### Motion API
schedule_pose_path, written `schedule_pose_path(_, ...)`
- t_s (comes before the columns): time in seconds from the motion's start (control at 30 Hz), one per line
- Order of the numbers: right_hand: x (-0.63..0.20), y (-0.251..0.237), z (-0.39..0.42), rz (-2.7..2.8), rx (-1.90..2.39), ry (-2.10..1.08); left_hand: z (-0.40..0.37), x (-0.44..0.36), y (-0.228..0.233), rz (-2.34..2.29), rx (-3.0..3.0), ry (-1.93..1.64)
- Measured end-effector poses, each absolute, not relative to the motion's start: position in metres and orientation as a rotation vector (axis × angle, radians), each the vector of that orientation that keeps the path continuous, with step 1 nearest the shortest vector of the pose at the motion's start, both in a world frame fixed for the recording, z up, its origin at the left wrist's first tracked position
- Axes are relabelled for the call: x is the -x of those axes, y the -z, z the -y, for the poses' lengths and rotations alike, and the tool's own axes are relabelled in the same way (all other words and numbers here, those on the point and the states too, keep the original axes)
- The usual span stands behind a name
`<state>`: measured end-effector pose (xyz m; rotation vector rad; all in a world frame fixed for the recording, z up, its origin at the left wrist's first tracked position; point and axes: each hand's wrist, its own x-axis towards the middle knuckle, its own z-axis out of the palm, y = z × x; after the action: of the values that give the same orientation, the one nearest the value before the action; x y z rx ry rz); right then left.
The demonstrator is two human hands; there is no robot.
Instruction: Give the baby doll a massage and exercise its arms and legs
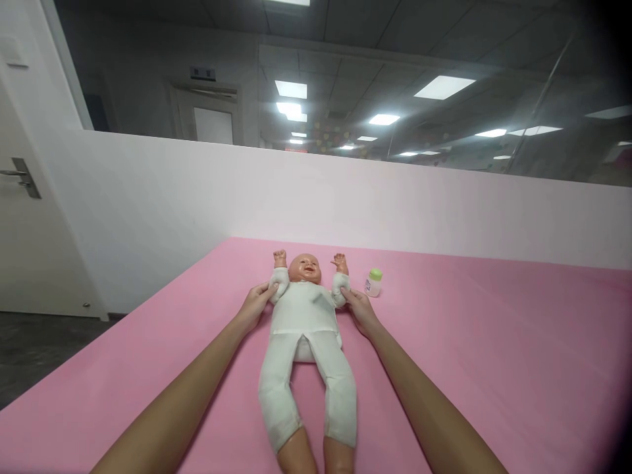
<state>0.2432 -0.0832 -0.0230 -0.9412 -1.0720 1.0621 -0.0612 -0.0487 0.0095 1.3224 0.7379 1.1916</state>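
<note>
A baby doll (pixel 303 309) with a white cloth body lies on its back on a pink-covered table (pixel 469 368), head away from me. Both its arms are bent upward beside its head. My left hand (pixel 255 305) is closed around the doll's arm on the left, thumb on the white cloth near the elbow. On the other side, my right hand (pixel 360 309) grips the arm on the right, thumb and fingers pinching the sleeve. The doll's feet run out of view at the bottom edge.
Just right of the doll's raised hand stands a small clear bottle (pixel 374 284) with a green cap. A low white wall (pixel 345 197) with glass above runs behind the table. At the far left is a door (pixel 39 250) with a metal handle.
</note>
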Motion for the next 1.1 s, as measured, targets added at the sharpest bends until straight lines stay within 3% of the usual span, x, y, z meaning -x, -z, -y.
schedule_pose_path(1.1,-0.2435,0.0238,0.0847,1.117,0.947,-1.042,0.0511,0.0563,-0.0108,-0.829,-1.396,-1.233)
